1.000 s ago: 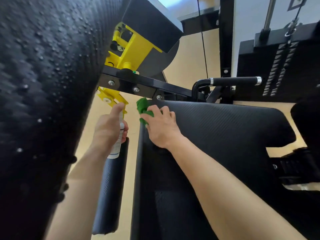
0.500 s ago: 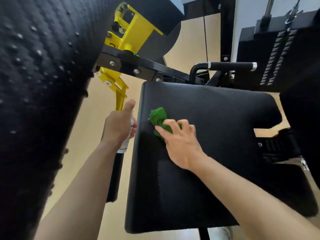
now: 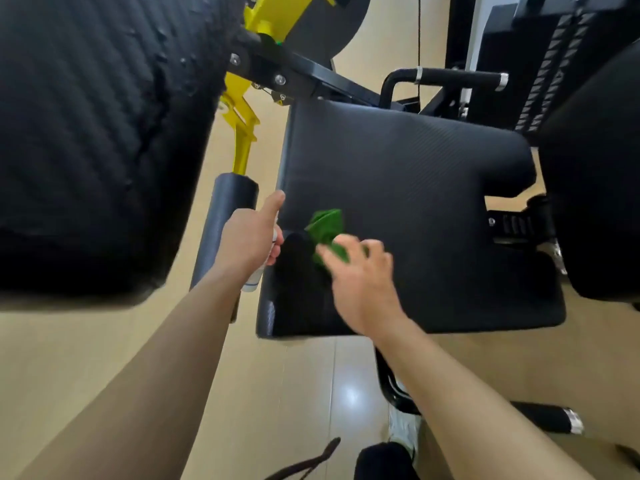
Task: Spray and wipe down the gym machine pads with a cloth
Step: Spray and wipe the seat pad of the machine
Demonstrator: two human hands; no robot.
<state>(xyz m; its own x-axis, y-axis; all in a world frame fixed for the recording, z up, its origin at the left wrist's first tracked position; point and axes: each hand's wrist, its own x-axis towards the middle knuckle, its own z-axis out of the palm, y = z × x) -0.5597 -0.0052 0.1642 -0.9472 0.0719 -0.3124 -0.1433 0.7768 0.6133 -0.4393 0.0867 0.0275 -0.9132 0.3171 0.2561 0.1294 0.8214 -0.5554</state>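
A black textured seat pad (image 3: 415, 202) fills the middle of the view. My right hand (image 3: 360, 278) presses a crumpled green cloth (image 3: 327, 228) onto the pad's left part, near its front corner. My left hand (image 3: 251, 237) grips a small white spray bottle (image 3: 252, 280) just off the pad's left edge, with the index finger stretched up over its top. Most of the bottle is hidden by the hand. A big black back pad (image 3: 86, 133) with droplets on it looms at the left.
A black foam roller (image 3: 225, 223) on a yellow arm (image 3: 242, 133) hangs left of the seat. A black handle (image 3: 457, 76) and the weight stack (image 3: 540, 64) stand behind. Another black pad (image 3: 599, 168) is at the right. Beige floor lies below, with my shoe (image 3: 401, 431).
My right hand has dragged the green cloth from the seat pad's far left corner toward its front. My left hand with the bottle came back alongside. The camera pulled back.
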